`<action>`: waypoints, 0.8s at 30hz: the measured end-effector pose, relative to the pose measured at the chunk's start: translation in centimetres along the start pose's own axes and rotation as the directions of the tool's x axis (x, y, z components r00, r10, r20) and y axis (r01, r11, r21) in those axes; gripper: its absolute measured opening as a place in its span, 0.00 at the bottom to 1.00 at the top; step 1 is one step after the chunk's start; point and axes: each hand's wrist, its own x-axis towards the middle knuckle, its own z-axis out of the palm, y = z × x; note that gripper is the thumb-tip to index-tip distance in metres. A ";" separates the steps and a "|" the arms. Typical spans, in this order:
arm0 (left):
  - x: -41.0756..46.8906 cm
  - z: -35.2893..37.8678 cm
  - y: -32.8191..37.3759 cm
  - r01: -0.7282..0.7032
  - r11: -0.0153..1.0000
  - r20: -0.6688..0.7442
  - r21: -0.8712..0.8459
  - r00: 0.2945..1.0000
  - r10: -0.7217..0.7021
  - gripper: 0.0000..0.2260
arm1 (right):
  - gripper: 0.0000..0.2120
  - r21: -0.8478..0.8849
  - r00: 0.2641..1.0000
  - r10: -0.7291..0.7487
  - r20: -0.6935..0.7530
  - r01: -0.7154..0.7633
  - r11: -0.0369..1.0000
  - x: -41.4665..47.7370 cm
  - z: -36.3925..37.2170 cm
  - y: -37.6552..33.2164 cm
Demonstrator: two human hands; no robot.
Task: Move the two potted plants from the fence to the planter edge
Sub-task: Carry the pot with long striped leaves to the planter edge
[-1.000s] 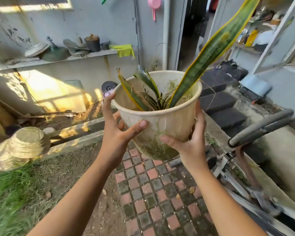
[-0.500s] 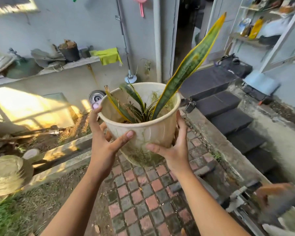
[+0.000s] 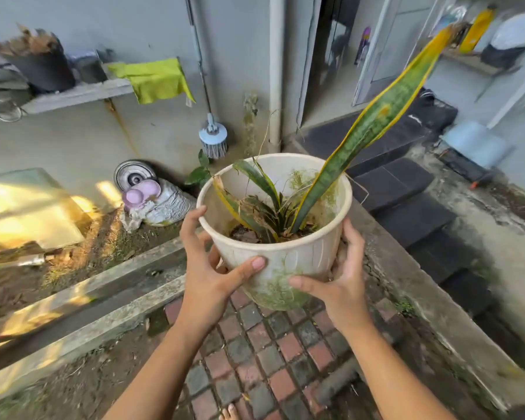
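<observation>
A cream plastic pot [image 3: 288, 262], stained green with algae, holds a snake plant whose one long yellow-edged leaf [image 3: 376, 116] leans up to the right. I carry the pot in the air with both hands. My left hand [image 3: 208, 268] wraps its left side, thumb across the front. My right hand [image 3: 337, 277] cups its right side and lower wall. The pot hangs above the brick paving [image 3: 261, 353], between two concrete edges [image 3: 109, 313]. No second potted plant is in view.
A low concrete curb [image 3: 431, 310] runs along the right with dark steps [image 3: 406, 207] beyond it. A grey wall behind carries a shelf [image 3: 73, 95] with a dark pot and a green cloth. A brush [image 3: 214, 140] and grey clutter lie at the wall's foot.
The pot has come lower and farther forward in both hands. My view has swung left and down, so the bicycle handle at right is gone and the wall and curb are closer.
</observation>
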 end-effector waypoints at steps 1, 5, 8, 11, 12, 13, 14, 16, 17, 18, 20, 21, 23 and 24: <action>1.4 0.0 -1.9 0.020 1.000 0.002 -0.011 1.000 -0.020 0.45 | 0.57 -0.012 1.000 0.004 0.000 -0.004 1.000 1.2 -0.1 2.2; 6.1 0.2 -11.4 0.056 0.998 0.003 -0.020 0.998 -0.055 0.48 | 0.54 0.035 0.999 0.006 0.032 -0.007 0.999 5.3 -0.4 12.7; 8.6 0.4 -20.3 0.059 0.998 -0.003 -0.020 0.998 -0.059 0.44 | 0.51 0.105 0.999 -0.003 0.041 -0.002 0.994 7.4 -1.3 22.4; 10.3 0.2 -29.7 0.057 0.998 -0.027 -0.016 0.998 -0.057 0.44 | 0.52 0.160 0.999 -0.007 0.037 0.001 0.987 8.8 -1.6 32.1; 10.7 -0.1 -32.7 0.054 0.998 -0.039 -0.013 0.998 -0.054 0.44 | 0.51 0.175 0.999 -0.003 0.044 -0.005 0.985 9.2 -1.4 35.1; 11.2 -0.3 -35.7 0.050 0.999 -0.046 -0.010 0.998 -0.051 0.44 | 0.50 0.185 0.999 0.001 0.049 -0.010 0.983 9.4 -1.3 38.1; 11.6 -0.6 -38.6 0.047 0.999 -0.046 -0.009 0.998 -0.047 0.44 | 0.49 0.191 0.999 0.009 0.049 -0.018 0.981 9.5 -1.2 41.0; 12.4 -1.4 -44.1 0.035 0.999 -0.034 -0.008 0.999 -0.035 0.42 | 0.48 0.201 0.999 0.031 0.040 -0.038 0.979 9.3 -1.1 46.6; 12.8 -1.9 -46.7 0.028 1.000 -0.028 -0.004 0.999 -0.028 0.41 | 0.48 0.206 0.998 0.037 0.044 -0.046 0.977 9.2 -1.1 49.4; 13.2 -2.3 -49.2 0.022 1.000 -0.021 0.002 1.000 -0.021 0.40 | 0.48 0.208 0.998 0.039 0.052 -0.049 0.977 9.0 -1.0 52.0; 13.9 -3.1 -53.8 0.005 1.000 -0.004 0.009 1.000 -0.005 0.39 | 0.47 0.201 0.998 0.015 0.060 -0.027 0.979 8.8 -1.0 57.0; 14.2 -3.4 -55.9 -0.003 1.000 0.002 0.014 1.000 0.003 0.39 | 0.46 0.194 0.998 -0.001 0.055 -0.010 0.981 8.7 -1.0 59.2; 14.8 -3.9 -59.5 -0.012 0.999 0.007 0.030 1.000 0.011 0.39 | 0.43 0.182 0.999 -0.027 0.030 0.021 0.983 8.7 -1.0 63.1; 14.9 -4.1 -61.2 -0.017 0.999 0.012 0.037 1.000 0.017 0.39 | 0.43 0.178 0.999 -0.034 0.017 0.030 0.984 8.7 -1.0 64.8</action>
